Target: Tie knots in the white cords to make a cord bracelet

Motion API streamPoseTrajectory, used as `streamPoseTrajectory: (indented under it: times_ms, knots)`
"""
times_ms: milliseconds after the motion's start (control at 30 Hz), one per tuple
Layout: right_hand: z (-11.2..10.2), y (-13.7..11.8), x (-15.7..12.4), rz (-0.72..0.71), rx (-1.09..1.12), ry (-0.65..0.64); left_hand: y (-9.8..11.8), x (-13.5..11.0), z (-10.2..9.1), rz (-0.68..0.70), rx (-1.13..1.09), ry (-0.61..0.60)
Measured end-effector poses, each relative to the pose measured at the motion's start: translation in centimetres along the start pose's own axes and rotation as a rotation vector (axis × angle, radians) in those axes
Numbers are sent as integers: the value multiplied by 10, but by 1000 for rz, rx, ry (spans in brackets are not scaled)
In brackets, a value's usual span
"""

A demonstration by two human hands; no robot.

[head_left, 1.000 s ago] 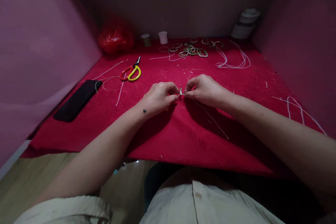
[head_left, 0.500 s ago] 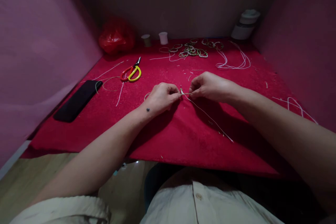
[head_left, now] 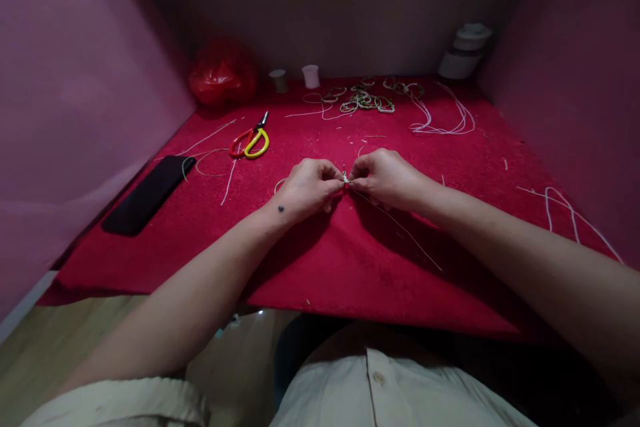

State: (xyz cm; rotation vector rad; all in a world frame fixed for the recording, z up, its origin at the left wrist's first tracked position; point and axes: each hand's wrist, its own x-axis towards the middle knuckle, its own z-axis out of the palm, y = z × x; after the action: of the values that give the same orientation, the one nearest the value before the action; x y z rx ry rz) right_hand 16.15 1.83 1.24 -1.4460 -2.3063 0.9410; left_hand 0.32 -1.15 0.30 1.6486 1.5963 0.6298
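Observation:
Between my hands, over the middle of the red cloth, is a small piece of knotted cord (head_left: 345, 177), pale with a darker tip. My left hand (head_left: 313, 187) pinches it from the left, and a loop of cord (head_left: 280, 183) shows behind that wrist. My right hand (head_left: 383, 177) is closed at the piece's right side, thumb and finger pressed together where a thin strand meets the knot. A long loose cord end (head_left: 413, 238) runs from under my right hand toward the front right of the cloth. The fingertips hide part of the knot.
Red-and-yellow-handled scissors (head_left: 256, 140) and a black phone (head_left: 150, 195) lie left. Along the back are a red plastic bag (head_left: 223, 77), two thread spools (head_left: 311, 77), braided cord loops (head_left: 367, 101), white cords (head_left: 445, 128) and a white container (head_left: 463, 53). Cord scraps lie about.
My right hand has moved left, up close to the knot and my left hand; half a second ago a stretch of strand showed between them. My left hand has hardly moved.

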Motion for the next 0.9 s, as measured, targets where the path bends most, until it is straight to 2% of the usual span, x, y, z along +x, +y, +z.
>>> streamPoseTrajectory:
  times_ms: [100,267,567,900]
  knots:
    - [1,0,-2,90,163,-81,3,-1,2,-47,-109,-37]
    - [5,2,-2,98,253,-108,7,-5,3,-103,-268,-88]
    - [10,8,5,-41,49,0,7,-7,4,-98,-223,-133]
    - [14,6,2,-56,-97,98,2,-4,5,-55,-122,-93]
